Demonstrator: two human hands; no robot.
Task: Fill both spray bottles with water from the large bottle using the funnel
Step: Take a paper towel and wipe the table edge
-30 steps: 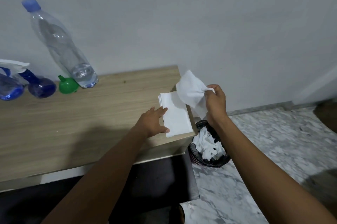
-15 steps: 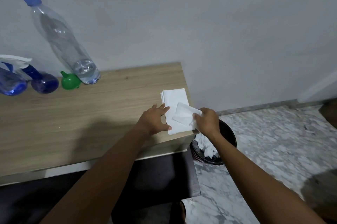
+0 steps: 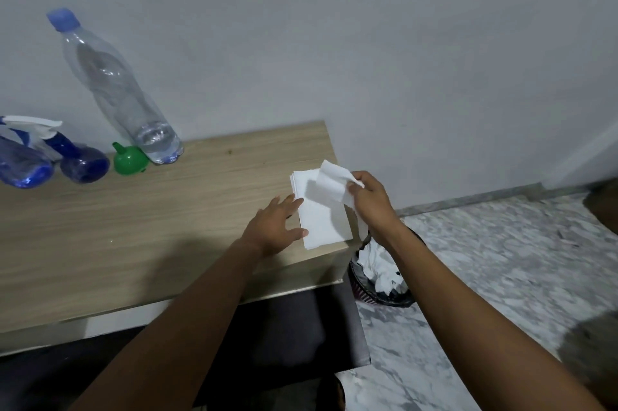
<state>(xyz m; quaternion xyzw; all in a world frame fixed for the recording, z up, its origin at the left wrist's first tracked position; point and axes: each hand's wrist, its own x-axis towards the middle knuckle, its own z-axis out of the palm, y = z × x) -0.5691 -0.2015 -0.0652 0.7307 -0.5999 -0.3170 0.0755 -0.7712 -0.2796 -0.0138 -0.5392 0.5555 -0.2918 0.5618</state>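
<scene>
I am pinching a single tissue sheet [image 3: 331, 184] between the thumb and fingertips of my right hand [image 3: 369, 201]. It is now lifting clear of the tissue stack [image 3: 322, 226], where half a second ago it was lying low against the pile. My left hand [image 3: 276, 226] is staying flat, fingers straight, pressing the stack's edge so that only one sheet comes away. I am reading this as wiping up rather than pouring. Far to the left of my grip, well apart from it, the large bottle [image 3: 113, 86] is standing capped, with water only near its base, beside the green funnel [image 3: 128, 159] and the spray bottles [image 3: 83, 161]. Just under my right wrist the table [image 3: 133, 236] is running out, and the waste bin [image 3: 381, 290] is sitting below that corner. Leftward the tabletop is lying open for a reach toward the bottles.
</scene>
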